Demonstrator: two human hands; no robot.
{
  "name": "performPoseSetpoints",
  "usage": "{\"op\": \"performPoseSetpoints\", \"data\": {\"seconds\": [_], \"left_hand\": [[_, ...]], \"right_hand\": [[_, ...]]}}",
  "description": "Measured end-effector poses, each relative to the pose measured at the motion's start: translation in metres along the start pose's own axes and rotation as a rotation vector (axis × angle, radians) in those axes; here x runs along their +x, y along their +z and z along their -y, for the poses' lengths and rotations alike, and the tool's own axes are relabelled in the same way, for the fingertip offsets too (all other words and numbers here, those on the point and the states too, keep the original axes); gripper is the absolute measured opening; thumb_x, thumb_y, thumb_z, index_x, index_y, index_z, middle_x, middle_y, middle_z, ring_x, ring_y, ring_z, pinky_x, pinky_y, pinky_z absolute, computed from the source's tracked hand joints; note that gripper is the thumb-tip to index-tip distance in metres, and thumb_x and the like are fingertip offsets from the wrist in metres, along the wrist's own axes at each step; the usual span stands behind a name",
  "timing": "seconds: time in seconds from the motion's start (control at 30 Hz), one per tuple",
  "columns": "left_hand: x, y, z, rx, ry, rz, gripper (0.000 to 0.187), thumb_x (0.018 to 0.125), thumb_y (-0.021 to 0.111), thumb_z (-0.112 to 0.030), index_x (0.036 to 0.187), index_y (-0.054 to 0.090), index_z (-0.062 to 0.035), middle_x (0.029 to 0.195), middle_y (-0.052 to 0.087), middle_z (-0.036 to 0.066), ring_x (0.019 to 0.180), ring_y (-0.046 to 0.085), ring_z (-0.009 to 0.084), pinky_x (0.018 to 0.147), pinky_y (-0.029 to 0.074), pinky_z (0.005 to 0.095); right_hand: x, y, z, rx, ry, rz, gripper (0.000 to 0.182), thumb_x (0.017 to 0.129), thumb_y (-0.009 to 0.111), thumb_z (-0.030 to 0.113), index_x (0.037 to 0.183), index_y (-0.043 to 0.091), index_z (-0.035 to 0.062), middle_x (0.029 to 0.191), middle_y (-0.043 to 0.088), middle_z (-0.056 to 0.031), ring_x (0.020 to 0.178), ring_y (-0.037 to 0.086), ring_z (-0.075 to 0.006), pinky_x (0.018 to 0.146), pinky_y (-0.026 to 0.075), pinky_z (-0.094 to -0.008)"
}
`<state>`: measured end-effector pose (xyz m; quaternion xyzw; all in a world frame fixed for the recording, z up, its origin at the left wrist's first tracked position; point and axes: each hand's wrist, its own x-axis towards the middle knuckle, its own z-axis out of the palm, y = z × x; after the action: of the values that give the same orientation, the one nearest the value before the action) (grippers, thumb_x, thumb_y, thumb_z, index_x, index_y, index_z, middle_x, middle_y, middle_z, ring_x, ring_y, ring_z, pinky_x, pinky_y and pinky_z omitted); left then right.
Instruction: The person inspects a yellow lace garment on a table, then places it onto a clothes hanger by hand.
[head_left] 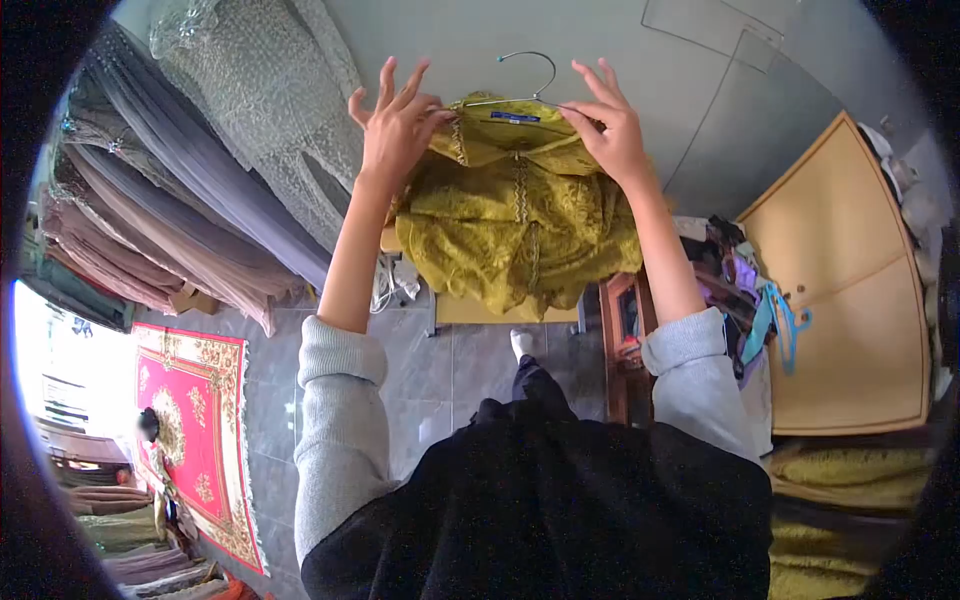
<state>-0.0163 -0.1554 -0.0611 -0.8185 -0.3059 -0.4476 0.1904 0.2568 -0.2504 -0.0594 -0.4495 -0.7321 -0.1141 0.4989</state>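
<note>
A yellow-green embroidered garment [520, 215] hangs on a thin metal hanger [545, 70], whose hook points up. A small blue label [515, 118] shows inside the neckline. At the garment's left shoulder, my left hand [393, 135] pinches the fabric between thumb and finger, its other fingers raised. My right hand [610, 130] pinches the opposite shoulder in the same way, near the end of the hanger. Whether my fingertips also grip the hanger's arms cannot be made out. The garment's lower part spreads in folds over a light wooden surface.
Grey and mauve gowns [190, 170] hang along the left. A red patterned rug [205, 430] lies on the grey tiled floor, with another person [155, 450] beside it. On the right are a wooden cabinet [850, 300], a blue hanger [788, 330] and piled clothes [735, 280].
</note>
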Motion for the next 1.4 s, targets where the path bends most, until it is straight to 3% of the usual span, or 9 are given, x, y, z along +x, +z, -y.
{"op": "performPoseSetpoints", "data": {"seconds": [0.17,0.27,0.37,0.47,0.53,0.63,0.7,0.9,1.4], "left_hand": [[-0.023,-0.057,-0.024,-0.014,0.053,-0.062,0.008,0.075,0.066,-0.026,0.073,0.067,-0.0176,0.129,0.05,-0.008,0.13,0.031,0.0258,0.1,0.012,0.0514],[-0.03,-0.084,-0.035,-0.108,0.059,-0.204,0.003,0.072,0.066,-0.015,0.071,0.068,-0.0147,0.124,0.054,-0.005,0.126,0.035,0.0326,0.101,0.02,0.052],[-0.038,-0.106,-0.037,-0.154,0.016,-0.243,0.002,0.071,0.067,-0.012,0.071,0.069,-0.013,0.125,0.054,-0.004,0.128,0.031,0.0352,0.099,0.016,0.0635],[-0.048,-0.131,-0.051,-0.119,0.017,-0.173,0.004,0.072,0.067,-0.01,0.069,0.067,-0.0083,0.123,0.056,-0.001,0.13,0.029,0.0359,0.102,0.013,0.0613],[-0.056,-0.148,-0.061,-0.106,0.017,-0.13,0.005,0.073,0.067,-0.012,0.069,0.067,-0.0085,0.123,0.056,-0.001,0.132,0.026,0.0356,0.103,0.011,0.0616],[-0.068,-0.166,-0.073,-0.112,-0.05,-0.112,0.005,0.072,0.067,-0.012,0.07,0.067,-0.0086,0.124,0.055,-0.001,0.132,0.026,0.0356,0.103,0.009,0.0611],[-0.077,-0.181,-0.079,-0.118,-0.053,-0.063,0.002,0.069,0.067,-0.015,0.068,0.068,-0.0128,0.125,0.054,-0.002,0.131,0.026,0.0352,0.099,0.009,0.0666],[-0.124,-0.222,-0.111,-0.125,-0.074,-0.064,0.01,0.066,0.069,-0.019,0.062,0.066,-0.011,0.119,0.059,0.001,0.132,0.027,0.0344,0.107,0.002,0.0473],[-0.169,-0.26,-0.202,-0.118,-0.18,0.055,0.016,0.067,0.069,-0.022,0.057,0.063,-0.0119,0.114,0.062,-0.001,0.131,0.029,0.0324,0.104,0.001,0.0454]], "right_hand": [[-0.028,-0.026,0.046,0.022,0.059,0.002,0.023,0.08,0.065,0.031,0.091,0.071,0.0121,0.137,0.041,-0.005,0.133,0.024,-0.0344,0.102,0.023,-0.0543],[-0.052,-0.045,0.059,0.019,0.159,0.025,0.033,0.079,0.065,0.038,0.098,0.069,0.011,0.14,0.035,-0.007,0.133,0.022,-0.0344,0.104,0.021,-0.0513],[-0.08,-0.064,0.062,0.003,0.254,0.058,0.042,0.08,0.062,0.042,0.105,0.066,0.0089,0.145,0.026,-0.0046,0.134,0.02,-0.0344,0.106,0.018,-0.0505],[-0.087,-0.079,0.078,-0.123,0.236,0.125,0.034,0.078,0.066,0.037,0.095,0.069,0.008,0.142,0.034,-0.0032,0.133,0.024,-0.0343,0.104,0.02,-0.0493],[-0.086,-0.089,0.096,-0.212,0.032,0.104,0.022,0.075,0.069,0.027,0.078,0.07,0.0051,0.134,0.046,-0.002,0.132,0.028,-0.0315,0.101,0.024,-0.0469],[-0.093,-0.096,0.127,-0.268,-0.014,0.042,0.015,0.07,0.069,0.017,0.064,0.066,0.0028,0.124,0.055,-0.0027,0.129,0.034,-0.029,0.097,0.028,-0.045],[-0.1,-0.099,0.136,-0.219,-0.03,-0.002,0.015,0.069,0.068,0.015,0.063,0.065,0.0025,0.123,0.056,-0.003,0.128,0.036,-0.0286,0.096,0.029,-0.0442],[-0.143,-0.12,0.188,-0.04,-0.01,-0.055,0.015,0.067,0.066,0.015,0.061,0.062,0.0008,0.119,0.057,-0.0111,0.122,0.043,-0.0316,0.097,0.035,-0.0435],[-0.214,-0.183,0.228,-0.002,0.057,0.154,0.016,0.063,0.068,0.014,0.056,0.061,0.001,0.121,0.056,-0.0122,0.122,0.043,-0.0305,0.092,0.033,-0.0416]]}}
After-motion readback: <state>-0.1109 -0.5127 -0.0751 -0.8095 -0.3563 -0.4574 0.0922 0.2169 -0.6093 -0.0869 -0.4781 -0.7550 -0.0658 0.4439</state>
